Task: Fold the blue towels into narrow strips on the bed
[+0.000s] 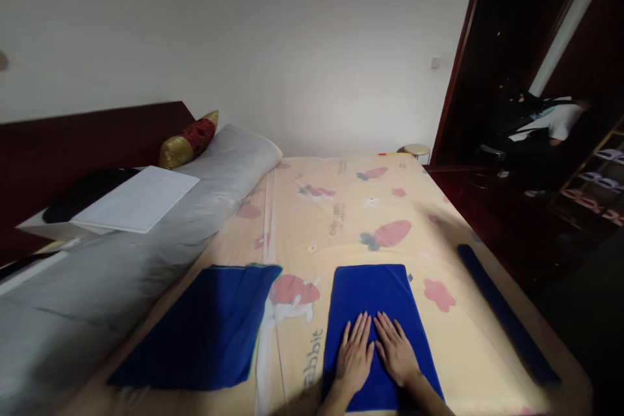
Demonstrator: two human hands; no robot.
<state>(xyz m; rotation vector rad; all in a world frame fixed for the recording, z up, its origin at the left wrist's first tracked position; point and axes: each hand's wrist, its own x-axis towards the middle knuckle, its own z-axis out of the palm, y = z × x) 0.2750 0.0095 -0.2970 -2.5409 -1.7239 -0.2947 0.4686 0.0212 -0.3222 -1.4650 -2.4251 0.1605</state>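
A blue cloth (370,289), folded into a long rectangle, lies on the bed near its front edge. My left hand (355,354) rests flat on this cloth, fingers stretched out and pointing away from me. Close beside it, my right hand (396,350) also lies flat on the cloth, its fingers extended. Neither hand grips anything. To the left, a second blue cloth (205,331) is spread out with slightly uneven edges. On the right side of the bed lies a blue cloth folded or rolled into a narrow strip (507,312).
The bed has a patterned yellow sheet (336,240). Grey bedding (229,175) runs along the left, with a white box lid (139,198) and a red-gold cushion (192,140) on it. Back right, a person (550,120) bends over near a shoe rack (597,185). A stool (416,150) stands behind.
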